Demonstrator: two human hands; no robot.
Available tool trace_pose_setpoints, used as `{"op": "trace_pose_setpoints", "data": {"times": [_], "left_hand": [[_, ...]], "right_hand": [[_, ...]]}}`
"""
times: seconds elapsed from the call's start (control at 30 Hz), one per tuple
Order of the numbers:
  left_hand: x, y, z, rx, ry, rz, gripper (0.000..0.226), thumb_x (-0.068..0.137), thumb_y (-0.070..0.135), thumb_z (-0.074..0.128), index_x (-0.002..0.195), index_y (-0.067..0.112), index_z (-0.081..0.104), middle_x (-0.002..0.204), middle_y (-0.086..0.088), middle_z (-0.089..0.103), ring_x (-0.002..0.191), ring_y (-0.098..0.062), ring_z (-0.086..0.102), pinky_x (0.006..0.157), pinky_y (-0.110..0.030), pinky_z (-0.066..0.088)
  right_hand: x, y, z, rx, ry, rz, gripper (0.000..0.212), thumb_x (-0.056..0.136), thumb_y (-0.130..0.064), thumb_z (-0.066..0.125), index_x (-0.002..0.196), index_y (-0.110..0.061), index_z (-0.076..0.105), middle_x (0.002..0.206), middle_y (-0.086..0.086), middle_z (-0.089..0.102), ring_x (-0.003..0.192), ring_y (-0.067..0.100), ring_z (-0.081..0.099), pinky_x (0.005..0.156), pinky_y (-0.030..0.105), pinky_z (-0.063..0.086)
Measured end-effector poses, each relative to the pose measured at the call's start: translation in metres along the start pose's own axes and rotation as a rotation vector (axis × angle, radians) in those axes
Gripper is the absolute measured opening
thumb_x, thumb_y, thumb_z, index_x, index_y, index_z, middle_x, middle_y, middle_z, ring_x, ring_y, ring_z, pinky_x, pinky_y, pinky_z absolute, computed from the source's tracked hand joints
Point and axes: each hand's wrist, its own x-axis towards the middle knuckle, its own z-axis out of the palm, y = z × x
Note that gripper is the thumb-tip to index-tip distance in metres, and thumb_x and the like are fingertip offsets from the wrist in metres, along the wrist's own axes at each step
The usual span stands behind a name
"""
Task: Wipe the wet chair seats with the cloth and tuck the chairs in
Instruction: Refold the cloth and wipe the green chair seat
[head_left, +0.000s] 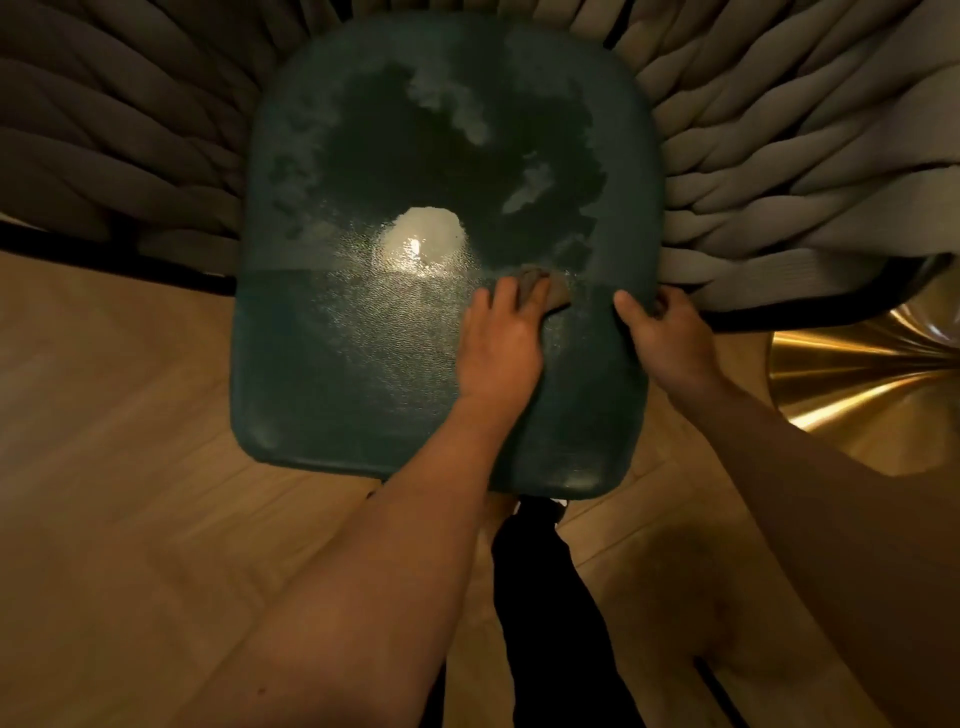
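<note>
A dark teal chair seat (363, 364) fills the middle of the head view, seen from straight above. A large puddle of water (441, 171) covers its far half and reflects a lamp. My left hand (501, 343) presses a small grey-brown cloth (540, 283) flat onto the seat's right side; only the cloth's far end shows past my fingers. My right hand (662, 335) grips the seat's right edge, thumb on top and fingers curled under the rim.
Thick woven grey cords of the chair's back and arms (779, 156) curve around the seat on three sides. A shiny brass base (857, 384) stands at the right on the wooden floor (130, 467). My dark trouser leg (540, 597) is below the seat's front edge.
</note>
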Motion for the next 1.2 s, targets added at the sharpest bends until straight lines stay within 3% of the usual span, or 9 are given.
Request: {"op": "trace_pose_setpoints", "data": {"times": [0.17, 0.27, 0.53, 0.7, 0.83, 1.03, 1.2], "left_hand": [[0.002, -0.067, -0.025, 0.058, 0.04, -0.042, 0.044, 0.086, 0.006, 0.056, 0.129, 0.012, 0.061, 0.107, -0.016, 0.058, 0.086, -0.033, 0.051, 0.07, -0.039, 0.045], [0.0, -0.106, -0.041, 0.087, 0.058, -0.091, 0.046, 0.083, 0.001, 0.059, 0.129, 0.01, 0.061, 0.105, -0.018, 0.058, 0.084, -0.035, 0.051, 0.069, -0.039, 0.044], [-0.003, -0.191, -0.073, 0.149, 0.111, -0.22, 0.053, 0.081, 0.009, 0.041, 0.131, 0.014, 0.061, 0.104, -0.022, 0.055, 0.083, -0.039, 0.05, 0.073, -0.043, 0.039], [-0.002, -0.237, -0.09, 0.19, 0.108, -0.304, 0.056, 0.08, 0.012, 0.039, 0.132, 0.018, 0.06, 0.104, -0.022, 0.056, 0.083, -0.041, 0.051, 0.075, -0.046, 0.042], [0.002, -0.243, -0.099, 0.169, 0.15, -0.354, 0.046, 0.085, 0.01, 0.046, 0.127, 0.018, 0.063, 0.107, -0.024, 0.058, 0.088, -0.043, 0.055, 0.074, -0.045, 0.045], [0.001, -0.231, -0.105, 0.237, 0.277, -0.286, 0.024, 0.086, 0.019, 0.057, 0.106, 0.018, 0.071, 0.116, -0.02, 0.055, 0.098, -0.04, 0.051, 0.083, -0.04, 0.041], [0.006, -0.225, -0.093, 0.148, 0.148, -0.381, 0.034, 0.089, 0.024, 0.054, 0.12, 0.018, 0.066, 0.105, -0.025, 0.057, 0.09, -0.041, 0.055, 0.077, -0.043, 0.042]], "right_hand": [[0.01, -0.013, 0.01, -0.116, 0.085, 0.025, 0.081, 0.084, -0.055, 0.077, 0.146, -0.013, 0.047, 0.145, 0.009, 0.057, 0.131, 0.033, 0.055, 0.107, 0.042, 0.048], [0.014, -0.022, 0.013, -0.169, 0.098, 0.034, 0.081, 0.083, -0.052, 0.08, 0.145, -0.01, 0.047, 0.146, 0.012, 0.056, 0.133, 0.036, 0.053, 0.107, 0.043, 0.046], [0.02, -0.022, 0.012, -0.237, 0.107, 0.039, 0.079, 0.081, -0.053, 0.081, 0.141, -0.01, 0.054, 0.143, 0.015, 0.059, 0.131, 0.04, 0.055, 0.106, 0.048, 0.048], [0.021, -0.02, 0.012, -0.232, 0.125, 0.064, 0.085, 0.075, -0.06, 0.082, 0.141, -0.013, 0.056, 0.143, 0.014, 0.06, 0.13, 0.041, 0.056, 0.106, 0.052, 0.048], [0.021, -0.02, 0.012, -0.219, 0.128, 0.081, 0.087, 0.074, -0.06, 0.083, 0.142, -0.013, 0.054, 0.144, 0.014, 0.059, 0.13, 0.041, 0.055, 0.106, 0.052, 0.048], [0.021, -0.019, 0.011, -0.188, 0.106, 0.078, 0.084, 0.077, -0.055, 0.083, 0.143, -0.014, 0.053, 0.145, 0.012, 0.059, 0.131, 0.038, 0.055, 0.108, 0.051, 0.047], [0.02, -0.017, 0.011, -0.17, 0.085, 0.069, 0.084, 0.078, -0.054, 0.083, 0.144, -0.014, 0.051, 0.146, 0.01, 0.058, 0.131, 0.037, 0.055, 0.108, 0.049, 0.047]]}}
